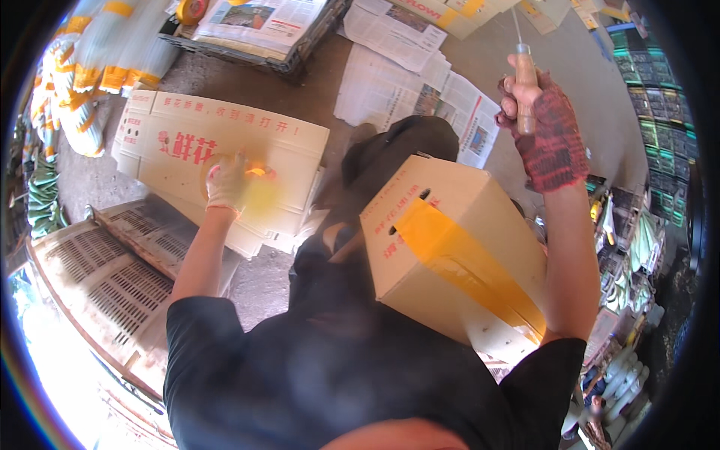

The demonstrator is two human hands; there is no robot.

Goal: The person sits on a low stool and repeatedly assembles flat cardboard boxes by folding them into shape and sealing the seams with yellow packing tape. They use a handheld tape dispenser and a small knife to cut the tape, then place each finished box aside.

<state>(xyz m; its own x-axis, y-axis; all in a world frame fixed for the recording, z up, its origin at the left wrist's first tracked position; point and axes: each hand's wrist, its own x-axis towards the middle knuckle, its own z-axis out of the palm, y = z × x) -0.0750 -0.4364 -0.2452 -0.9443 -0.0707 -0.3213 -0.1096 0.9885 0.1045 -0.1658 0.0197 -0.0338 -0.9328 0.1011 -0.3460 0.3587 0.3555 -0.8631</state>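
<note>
My right hand (543, 121), in a dark red and black fingerless glove, grips the wooden handle of an awl-like tool (523, 84). Its thin metal shaft points away from me, its tip hard to make out. My left hand (225, 183), in a pale glove, is over flat cardboard cartons (185, 121) with red printing. It appears to hold a roll of yellow tape (256, 170), blurred by motion and glare. A closed cardboard box (444, 174) rests tilted on my lap, beside my right forearm. Yellow tape (436, 236) runs along it, covering part of its hand holes.
Newspaper sheets (388, 84) lie on the floor ahead. A black crate (281, 59) holds more newspapers and a tape roll (191, 10). Slatted plastic crates (112, 270) stand left, near wrapped bundles (95, 73). More crates (664, 112) and wrapped bundles line the right.
</note>
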